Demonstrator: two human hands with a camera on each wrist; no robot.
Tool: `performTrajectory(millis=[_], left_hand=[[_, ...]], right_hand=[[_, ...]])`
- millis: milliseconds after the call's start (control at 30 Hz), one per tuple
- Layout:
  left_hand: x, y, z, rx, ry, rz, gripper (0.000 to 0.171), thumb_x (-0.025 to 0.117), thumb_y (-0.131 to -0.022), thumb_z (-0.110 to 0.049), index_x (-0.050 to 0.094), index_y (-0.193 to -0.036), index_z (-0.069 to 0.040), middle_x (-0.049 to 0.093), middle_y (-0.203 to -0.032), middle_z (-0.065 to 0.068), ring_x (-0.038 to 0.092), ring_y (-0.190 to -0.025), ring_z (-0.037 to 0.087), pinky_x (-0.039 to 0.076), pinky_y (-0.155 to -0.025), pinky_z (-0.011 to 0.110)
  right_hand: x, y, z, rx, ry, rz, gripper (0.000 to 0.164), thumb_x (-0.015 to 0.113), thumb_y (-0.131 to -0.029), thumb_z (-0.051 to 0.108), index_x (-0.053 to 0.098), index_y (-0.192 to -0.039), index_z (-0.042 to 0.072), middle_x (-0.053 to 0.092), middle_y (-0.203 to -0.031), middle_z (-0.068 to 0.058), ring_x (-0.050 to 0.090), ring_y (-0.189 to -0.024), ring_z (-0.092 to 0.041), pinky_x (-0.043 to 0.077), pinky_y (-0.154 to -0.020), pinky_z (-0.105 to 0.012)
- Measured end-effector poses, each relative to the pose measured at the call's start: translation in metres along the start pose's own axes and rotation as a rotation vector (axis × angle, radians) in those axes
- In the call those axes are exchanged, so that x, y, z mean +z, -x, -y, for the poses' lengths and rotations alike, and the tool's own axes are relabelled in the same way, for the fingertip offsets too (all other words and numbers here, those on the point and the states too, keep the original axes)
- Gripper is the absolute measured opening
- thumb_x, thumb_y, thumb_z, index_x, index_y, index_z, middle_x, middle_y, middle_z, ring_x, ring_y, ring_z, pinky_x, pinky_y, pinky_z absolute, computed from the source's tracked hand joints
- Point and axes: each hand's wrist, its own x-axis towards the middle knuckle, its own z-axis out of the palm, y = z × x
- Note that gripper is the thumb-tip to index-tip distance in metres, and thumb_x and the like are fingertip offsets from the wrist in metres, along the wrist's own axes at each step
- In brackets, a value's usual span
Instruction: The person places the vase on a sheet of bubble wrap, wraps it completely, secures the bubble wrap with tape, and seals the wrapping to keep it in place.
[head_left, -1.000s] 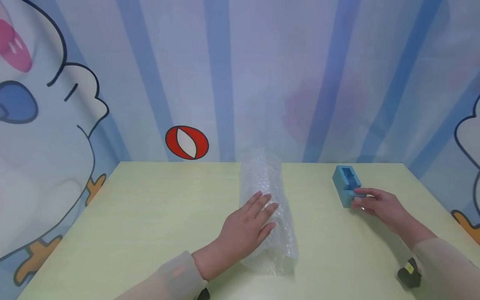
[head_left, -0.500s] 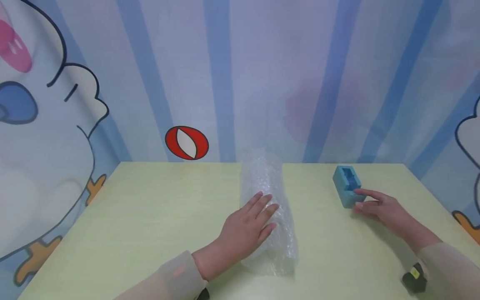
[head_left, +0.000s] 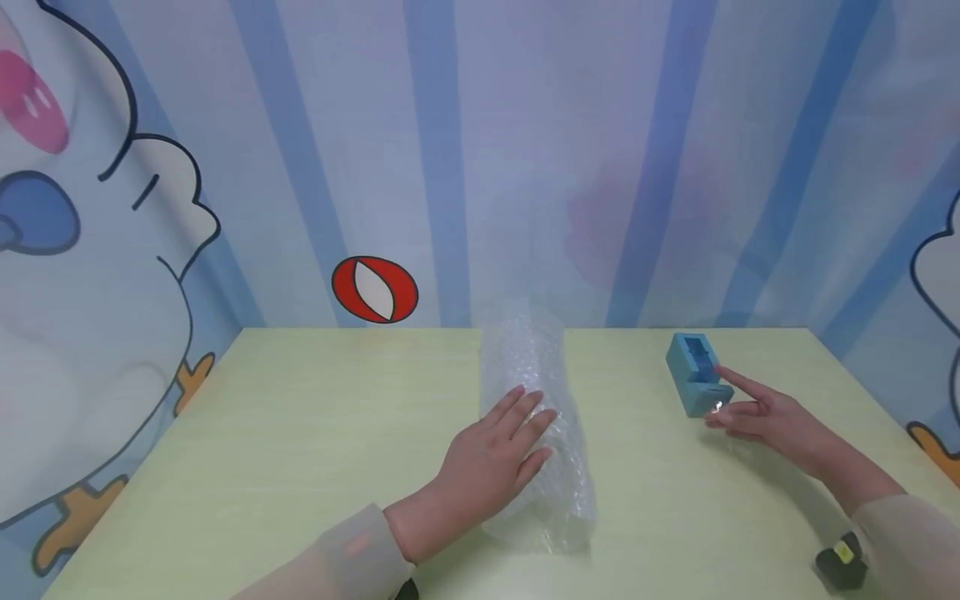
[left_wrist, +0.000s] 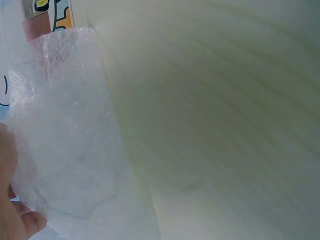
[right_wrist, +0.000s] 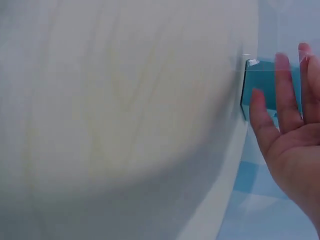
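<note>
My left hand (head_left: pixel 489 462) lies flat on a long piece of bubble wrap (head_left: pixel 522 350), fingers spread and fairly straight. In the left wrist view the bubble wrap (left_wrist: pixel 75 130) fills the left side, with the fingertips at its edge. On the right stands a blue tape dispenser (head_left: pixel 686 375). My right hand (head_left: pixel 772 429) is at its near end, index finger stretched to the dispenser's top and the other fingertips low at its front. A clear strip of tape (right_wrist: pixel 267 63) glints across the fingers in the right wrist view; the fingertips seem to pinch it.
The pale yellow-green table (head_left: pixel 337 417) carries all of this. Behind it rises a striped blue backdrop (head_left: pixel 532 167) with cartoon prints. A dark wrist device (head_left: pixel 842 562) hangs under the right sleeve.
My right hand has shifted slightly right and its index finger has lifted from the dispenser's front towards the top. The left hand, bubble wrap and dispenser stay in place.
</note>
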Motion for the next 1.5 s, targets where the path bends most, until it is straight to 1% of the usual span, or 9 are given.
performTrajectory(millis=[167,267,400,533,667,900,1200,1367,1500], left_hand=[[0.001,0.000,0.001,0.000,0.005,-0.005,0.047,0.059,-0.103,-0.038,0.056,-0.145,-0.016,0.056,-0.151,0.008,0.050,-0.145,0.026,0.055,-0.104,0.031],[0.000,0.001,0.001,-0.007,0.008,0.007,0.047,0.058,-0.104,-0.038,0.056,-0.145,-0.016,0.056,-0.152,0.008,0.050,-0.146,0.026,0.056,-0.104,0.031],[0.000,0.003,0.000,-0.016,0.014,0.013,0.047,0.057,-0.104,-0.038,0.055,-0.146,-0.016,0.055,-0.152,0.008,0.049,-0.146,0.026,0.056,-0.104,0.031],[0.000,0.003,0.000,-0.016,0.010,0.001,0.047,0.058,-0.104,-0.038,0.056,-0.145,-0.016,0.056,-0.152,0.007,0.050,-0.146,0.026,0.055,-0.104,0.031],[0.000,0.004,-0.001,-0.018,0.014,-0.005,0.047,0.059,-0.103,-0.038,0.056,-0.145,-0.016,0.056,-0.152,0.007,0.050,-0.146,0.026,0.055,-0.106,0.031],[-0.001,0.003,-0.001,-0.024,0.028,0.012,0.048,0.058,-0.104,-0.038,0.055,-0.146,-0.016,0.055,-0.153,0.008,0.048,-0.147,0.026,0.054,-0.107,0.032],[0.000,0.001,-0.002,-0.022,0.025,0.017,0.048,0.056,-0.104,-0.038,0.055,-0.147,-0.016,0.054,-0.154,0.007,0.048,-0.148,0.026,0.054,-0.107,0.032],[-0.001,0.001,-0.002,-0.019,0.028,0.018,0.048,0.056,-0.105,-0.038,0.055,-0.147,-0.016,0.054,-0.154,0.007,0.048,-0.147,0.026,0.054,-0.107,0.032],[-0.002,0.001,-0.002,-0.017,0.032,0.019,0.048,0.056,-0.104,-0.039,0.054,-0.147,-0.017,0.054,-0.154,0.007,0.048,-0.147,0.026,0.055,-0.106,0.032]], right_hand=[[0.003,0.002,0.013,0.013,0.184,-0.078,0.074,0.056,-0.106,0.022,0.014,-0.165,0.010,0.073,-0.105,0.026,0.066,-0.100,0.013,0.049,-0.084,-0.011],[0.005,0.005,0.016,0.004,0.182,-0.091,0.071,0.056,-0.106,0.022,0.018,-0.165,0.015,0.075,-0.103,0.024,0.068,-0.098,0.010,0.049,-0.084,-0.011],[0.009,0.008,0.020,-0.029,0.138,-0.091,0.063,0.055,-0.106,0.017,0.027,-0.160,0.004,0.077,-0.105,0.020,0.071,-0.097,0.005,0.052,-0.084,-0.011],[0.011,0.006,0.033,0.013,0.243,-0.100,0.054,0.055,-0.106,0.026,0.041,-0.148,-0.006,0.078,-0.118,0.006,0.063,-0.100,0.015,0.052,-0.087,-0.022],[0.012,0.004,0.052,0.051,0.336,-0.101,0.048,0.056,-0.105,0.034,0.050,-0.139,0.001,0.074,-0.128,-0.007,0.055,-0.102,0.018,0.048,-0.091,-0.035],[0.018,0.003,0.074,-0.021,0.258,-0.078,0.027,0.056,-0.106,0.029,0.056,-0.122,0.007,0.076,-0.111,0.022,0.062,-0.105,0.012,0.048,-0.086,-0.025],[0.032,-0.005,0.091,-0.173,0.129,-0.085,0.008,0.052,-0.107,0.014,0.059,-0.108,0.010,0.077,-0.097,0.019,0.073,-0.095,0.003,0.053,-0.084,-0.011],[0.042,-0.011,0.100,-0.235,0.104,-0.113,0.010,0.055,-0.105,0.008,0.061,-0.104,0.014,0.075,-0.091,0.019,0.072,-0.081,-0.002,0.058,-0.075,-0.017],[0.051,-0.017,0.109,-0.214,0.168,-0.115,0.006,0.056,-0.105,0.010,0.058,-0.106,0.004,0.073,-0.091,0.021,0.064,-0.072,-0.008,0.054,-0.069,-0.022]])
